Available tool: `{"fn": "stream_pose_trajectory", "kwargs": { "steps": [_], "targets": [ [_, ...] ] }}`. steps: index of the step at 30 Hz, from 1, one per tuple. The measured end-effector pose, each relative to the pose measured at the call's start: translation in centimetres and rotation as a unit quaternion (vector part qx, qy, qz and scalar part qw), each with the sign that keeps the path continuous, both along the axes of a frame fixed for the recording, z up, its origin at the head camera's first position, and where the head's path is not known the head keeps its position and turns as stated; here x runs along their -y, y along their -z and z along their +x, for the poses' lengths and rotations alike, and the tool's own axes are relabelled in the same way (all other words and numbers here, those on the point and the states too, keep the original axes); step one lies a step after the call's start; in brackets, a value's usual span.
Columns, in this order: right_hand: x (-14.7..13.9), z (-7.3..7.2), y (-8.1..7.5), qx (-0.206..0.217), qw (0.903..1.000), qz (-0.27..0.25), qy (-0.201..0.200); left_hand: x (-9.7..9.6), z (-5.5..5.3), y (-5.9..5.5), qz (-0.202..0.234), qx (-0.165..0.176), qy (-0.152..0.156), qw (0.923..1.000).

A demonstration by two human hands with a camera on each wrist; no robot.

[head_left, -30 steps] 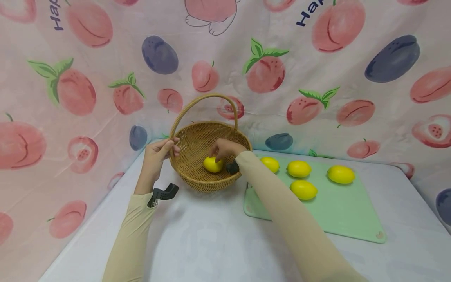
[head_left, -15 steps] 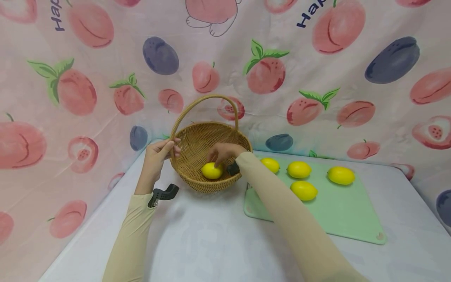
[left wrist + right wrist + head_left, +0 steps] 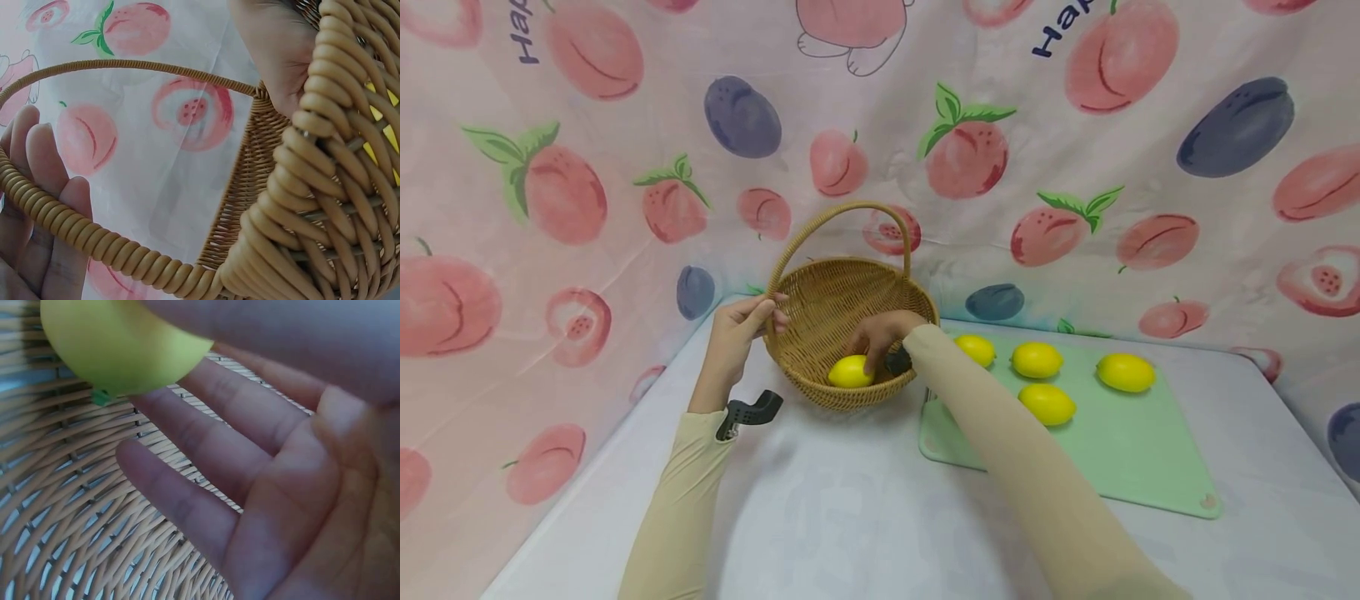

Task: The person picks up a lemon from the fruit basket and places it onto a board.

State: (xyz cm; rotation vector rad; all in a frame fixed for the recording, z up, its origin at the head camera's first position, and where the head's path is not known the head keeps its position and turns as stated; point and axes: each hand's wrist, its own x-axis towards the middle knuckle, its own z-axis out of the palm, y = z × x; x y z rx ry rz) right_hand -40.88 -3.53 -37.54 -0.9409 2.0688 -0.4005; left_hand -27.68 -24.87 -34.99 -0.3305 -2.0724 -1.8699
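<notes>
A brown wicker basket point(image 3: 820, 377) with an arched handle point(image 3: 829, 218) stands toward the back of the table. My left hand point(image 3: 737, 333) holds the handle near its left base, thumb in front and fingers behind; the left wrist view shows the fingers around the wrapped handle. Inside the basket, low against its front wall, is a yellow lemon point(image 3: 850, 372). My right hand point(image 3: 883, 335) reaches in and pinches the lemon's right end between thumb and fingers. The right wrist view shows the lemon point(image 3: 119, 353) with its green tip close over the weave.
A pale green cutting board point(image 3: 1138, 458) lies right of the basket, partly under my right sleeve point(image 3: 1000, 433). Several lemons rest on it, among them one at the right point(image 3: 1126, 372). A fruit-printed cloth point(image 3: 880, 108) hangs behind the white table point(image 3: 842, 508).
My right hand has lowered the lemon toward the basket's front wall, and the hand has shifted slightly right and down. My left hand keeps its hold on the handle.
</notes>
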Motion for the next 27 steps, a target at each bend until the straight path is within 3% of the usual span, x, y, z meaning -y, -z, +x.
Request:
{"fn": "stream_pose_trajectory", "kwargs": {
  "steps": [3, 14, 21, 27],
  "targets": [
    [0.06, 0.14, -0.08, -0.008, 0.9999, 0.007, -0.006, 0.03, 0.06, -0.08, -0.005, 0.004, -0.002, 1.0000],
    [0.27, 0.13, 0.05, 0.035, 0.9990, -0.025, -0.014, 0.02, 0.02, -0.08, 0.007, 0.008, 0.007, 0.9999],
    [0.38, 0.15, 0.14, 0.023, 0.9991, -0.029, -0.019, -0.08, 0.19, -0.23, 0.002, 0.004, 0.002, 1.0000],
    [0.41, 0.24, 0.17, 0.057, 0.9975, -0.040, -0.012, -0.09, 0.17, -0.13, -0.001, 0.001, 0.000, 1.0000]
  ]
}}
